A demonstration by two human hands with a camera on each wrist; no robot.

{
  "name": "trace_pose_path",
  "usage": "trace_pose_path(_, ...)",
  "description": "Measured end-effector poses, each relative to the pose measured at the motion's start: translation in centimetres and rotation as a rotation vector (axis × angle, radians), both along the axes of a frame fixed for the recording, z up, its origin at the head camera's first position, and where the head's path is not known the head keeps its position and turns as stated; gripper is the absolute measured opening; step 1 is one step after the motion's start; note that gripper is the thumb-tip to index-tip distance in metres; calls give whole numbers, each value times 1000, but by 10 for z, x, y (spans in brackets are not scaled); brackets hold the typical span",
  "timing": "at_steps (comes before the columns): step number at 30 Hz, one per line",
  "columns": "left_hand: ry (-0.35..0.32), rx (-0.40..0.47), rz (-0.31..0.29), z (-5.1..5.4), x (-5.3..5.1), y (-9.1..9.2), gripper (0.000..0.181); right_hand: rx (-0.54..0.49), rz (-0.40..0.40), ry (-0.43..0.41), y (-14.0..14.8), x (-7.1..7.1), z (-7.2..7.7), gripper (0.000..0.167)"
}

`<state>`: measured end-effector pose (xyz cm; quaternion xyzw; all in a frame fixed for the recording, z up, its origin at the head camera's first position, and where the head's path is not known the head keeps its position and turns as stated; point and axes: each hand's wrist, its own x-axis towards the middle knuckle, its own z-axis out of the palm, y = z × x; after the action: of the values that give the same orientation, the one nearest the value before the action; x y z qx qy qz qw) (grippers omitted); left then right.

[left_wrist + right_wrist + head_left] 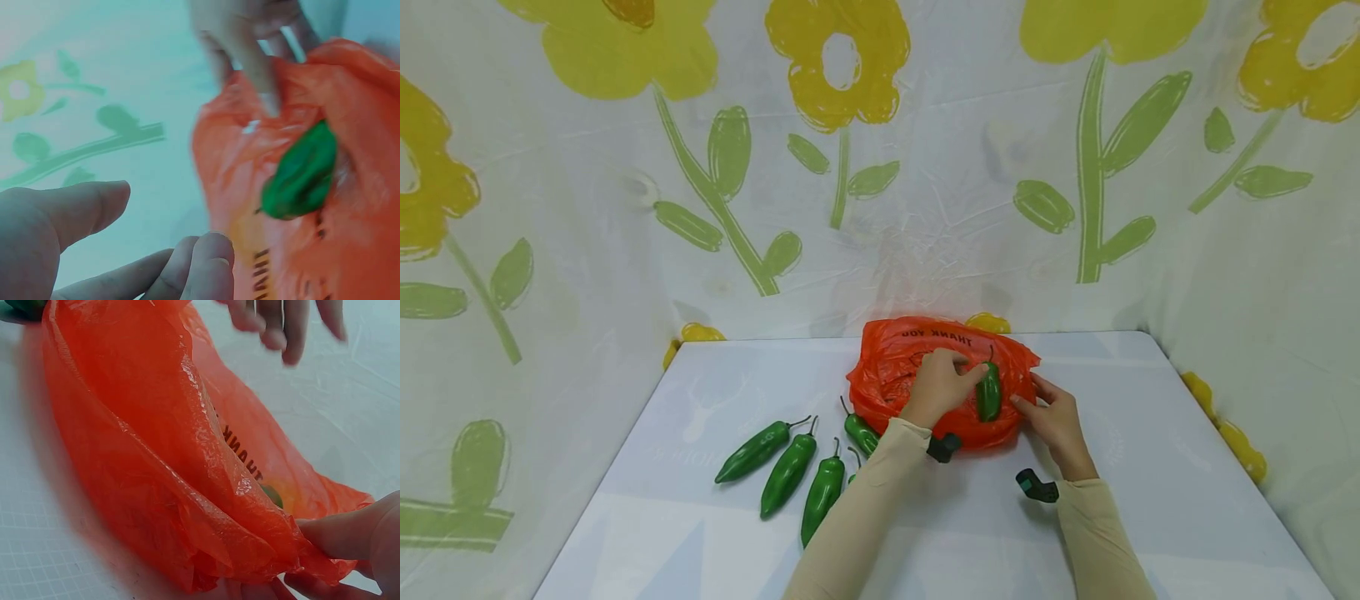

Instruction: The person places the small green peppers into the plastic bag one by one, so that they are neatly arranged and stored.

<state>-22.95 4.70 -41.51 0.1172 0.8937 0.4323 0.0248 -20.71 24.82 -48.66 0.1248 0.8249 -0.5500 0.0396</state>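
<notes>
A red plastic bag (pixel 880 354) with THANK YOU print lies open on the table. One green chili pepper (pixel 989 392) is in its mouth, also seen as the green pepper (pixel 301 172) against the red film in the left wrist view. My left hand (pixel 940 387) hovers over the bag beside this pepper; thumb and fingers are apart, with nothing between them in the left wrist view. At the bag's right rim, my right hand (pixel 1060 423) pinches the film between thumb and fingers, also visible in the right wrist view.
Several more green peppers (pixel 788 475) lie on the white table (pixel 662 442) left of the bag. My left forearm partly hides some of them. A flower-print sheet (pixel 925 208) hangs behind and along both sides.
</notes>
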Motion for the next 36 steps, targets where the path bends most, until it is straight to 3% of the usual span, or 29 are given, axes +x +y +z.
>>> trace_pose_path(12,75,149,1,29,21,-50,37,-25,0,-17,0,-1,-2,70)
trace_pose_path(18,103,194,38,40,32,-74,36,-24,-2,-13,0,-1,0,69)
trace_pose_path(26,107,260,94,43,44,-112,39,-35,-2,-18,-1,0,-1,69)
trace_pose_path(36,87,266,263,39,57,-160,35,-33,-8,-25,-1,1,1,70)
